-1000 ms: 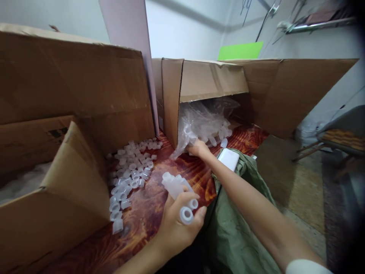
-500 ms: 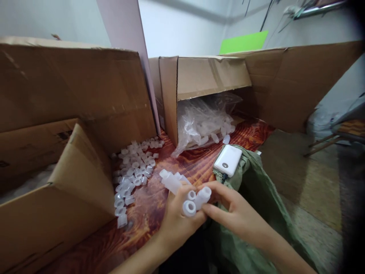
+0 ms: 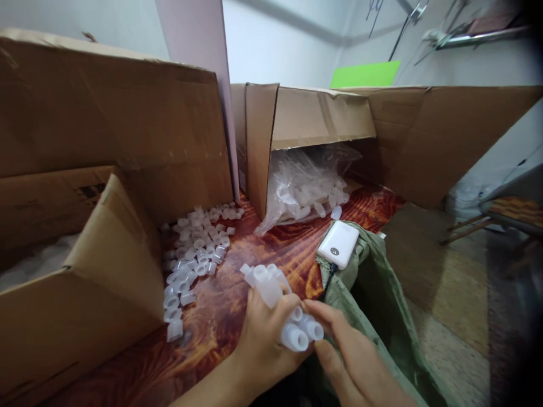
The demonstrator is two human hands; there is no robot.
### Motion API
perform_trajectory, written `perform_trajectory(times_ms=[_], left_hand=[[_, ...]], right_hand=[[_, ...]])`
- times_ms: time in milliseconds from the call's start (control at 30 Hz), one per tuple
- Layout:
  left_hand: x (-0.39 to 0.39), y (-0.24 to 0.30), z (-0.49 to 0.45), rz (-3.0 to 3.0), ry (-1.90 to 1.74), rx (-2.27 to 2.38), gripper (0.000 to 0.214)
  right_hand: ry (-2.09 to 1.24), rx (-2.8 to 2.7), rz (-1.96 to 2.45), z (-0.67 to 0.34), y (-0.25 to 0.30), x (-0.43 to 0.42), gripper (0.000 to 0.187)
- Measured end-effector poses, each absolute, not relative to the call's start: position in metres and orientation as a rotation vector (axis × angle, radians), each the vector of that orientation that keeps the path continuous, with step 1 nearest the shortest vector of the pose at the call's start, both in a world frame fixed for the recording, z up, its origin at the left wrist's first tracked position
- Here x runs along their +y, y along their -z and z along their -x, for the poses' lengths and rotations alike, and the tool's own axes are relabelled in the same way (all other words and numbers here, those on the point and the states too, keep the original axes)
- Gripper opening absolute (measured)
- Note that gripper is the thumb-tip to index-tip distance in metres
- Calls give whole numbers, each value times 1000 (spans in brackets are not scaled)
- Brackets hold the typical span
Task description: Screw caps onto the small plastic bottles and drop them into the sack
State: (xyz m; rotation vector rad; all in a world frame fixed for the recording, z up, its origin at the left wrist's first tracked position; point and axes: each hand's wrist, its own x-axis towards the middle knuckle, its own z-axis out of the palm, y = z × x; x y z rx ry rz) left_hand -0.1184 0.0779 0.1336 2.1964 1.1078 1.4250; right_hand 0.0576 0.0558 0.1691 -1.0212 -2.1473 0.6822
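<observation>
My left hand (image 3: 265, 333) is closed around a bunch of several small translucent white plastic bottles (image 3: 268, 285). Their narrow, open necks point toward me at the lower right of the fist, and the other ends stick out at the upper left. Beside those necks is my right hand (image 3: 345, 350), its thumb and index finger parted around the rightmost neck (image 3: 314, 330). The fingertips are at or very near that neck; whether they touch it is hard to see. Part of the bunch is hidden behind the left fingers.
Clear plastic caps or rings (image 3: 197, 249) lie scattered on the wood-patterned table (image 3: 220, 316). An open carton (image 3: 106, 260) stands left. Behind, another carton (image 3: 322, 121) holds a bag of white pieces (image 3: 305, 183). A white power bank (image 3: 338, 244) with a cable rests on green cloth (image 3: 382, 282).
The bottle between my right fingers now lies among the others in my left hand. My right fingers have parted around its neck. Both hands sit slightly lower, and the view has shifted a little.
</observation>
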Motion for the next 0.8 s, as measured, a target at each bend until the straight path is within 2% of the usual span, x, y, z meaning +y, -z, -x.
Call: perform_trajectory(times_ms=[67,133,200,267,433,633,800], left_hand=[[78,-132,117,-2168,-1391,1152,23],[79,-132,117,-2137,-1389,1196,27],[80,-132,117,-2138,-1410,1202,30],[80,-132,118,-2165,-1435,1177,30],[81,-129,120,-2214,-1496,1134,32],[86,-129,121,-2285,-1518,1067,30],[84,-131,121,-2177,-1504,1040,34]], right_hand=[[-959,-2010,1079,-64,-178,73,40],[-1021,-1868,1265,-71,-191,110,47],[-645,-1808,1634,-79,-205,165,35],[-400,-1690,1822,-88,-215,227,28],[-343,-1480,2140,-109,-207,330,35],[-443,-1322,2167,-115,-198,348,29],[-496,-1378,1806,-105,-210,286,32]])
